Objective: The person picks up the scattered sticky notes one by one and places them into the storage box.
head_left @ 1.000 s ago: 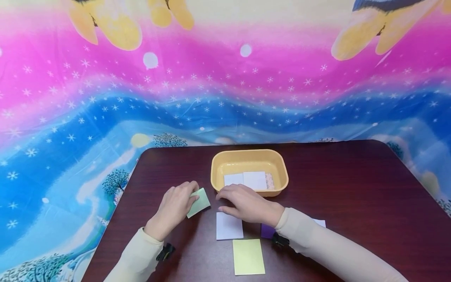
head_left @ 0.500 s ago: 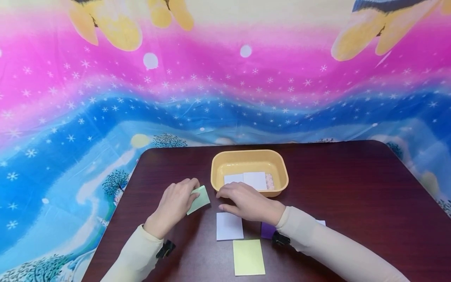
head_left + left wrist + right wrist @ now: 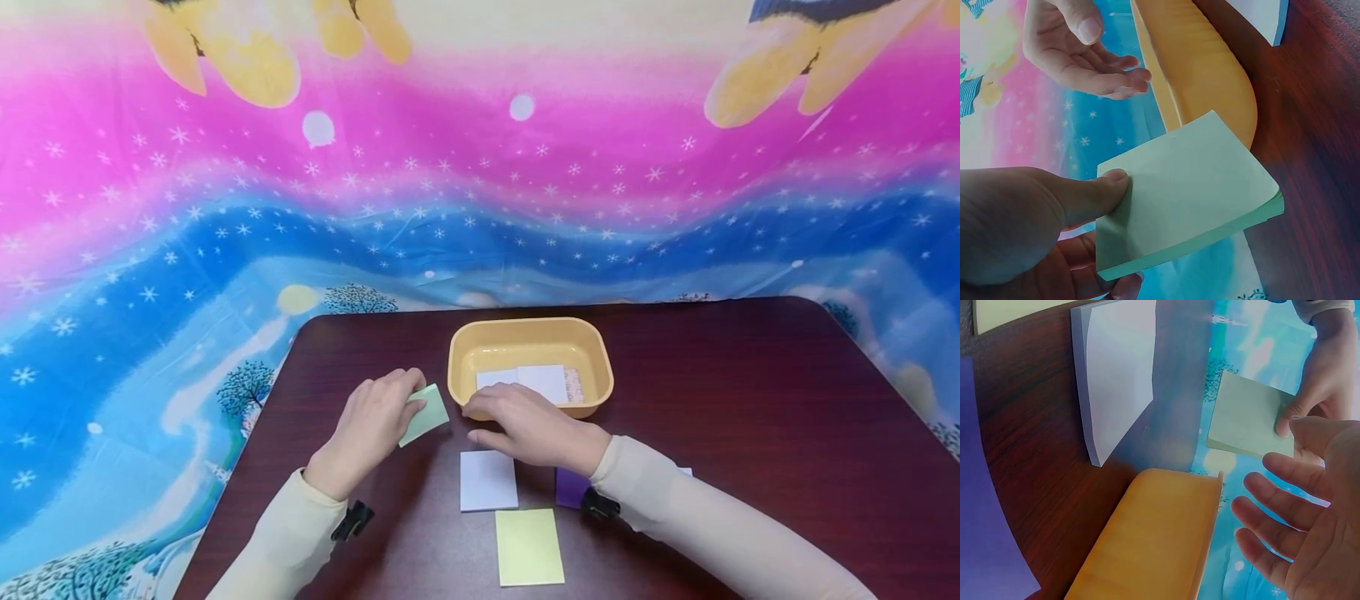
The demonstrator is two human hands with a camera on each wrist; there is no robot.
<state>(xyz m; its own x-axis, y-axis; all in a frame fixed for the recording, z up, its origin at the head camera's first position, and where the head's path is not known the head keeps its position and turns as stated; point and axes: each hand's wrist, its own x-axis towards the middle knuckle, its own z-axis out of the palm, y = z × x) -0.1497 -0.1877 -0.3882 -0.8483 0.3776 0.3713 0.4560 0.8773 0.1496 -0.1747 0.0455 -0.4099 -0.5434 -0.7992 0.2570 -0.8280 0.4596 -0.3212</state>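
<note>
My left hand (image 3: 371,425) pinches a light green sticky note pad (image 3: 425,415) between thumb and fingers, just left of the yellow basket (image 3: 456,367). In the left wrist view the thumb lies on the top face of the green pad (image 3: 1185,187), with fingers beneath it. My right hand (image 3: 532,425) hovers over the basket's near rim, holding nothing, its fingers loosely bent and apart in the right wrist view. Inside the basket are white note pads (image 3: 542,382) and a patterned piece (image 3: 574,386), partly hidden by that hand.
On the table (image 3: 750,383), a pale lavender pad (image 3: 488,482) lies in front of the basket, and a yellow pad (image 3: 529,547) sits nearer me. A purple pad (image 3: 570,488) and a white one (image 3: 686,472) are partly covered by the right forearm.
My left hand has risen slightly toward the basket's level with the green pad in its grip. The right hand has shifted only a little, slightly up and to the right.
</note>
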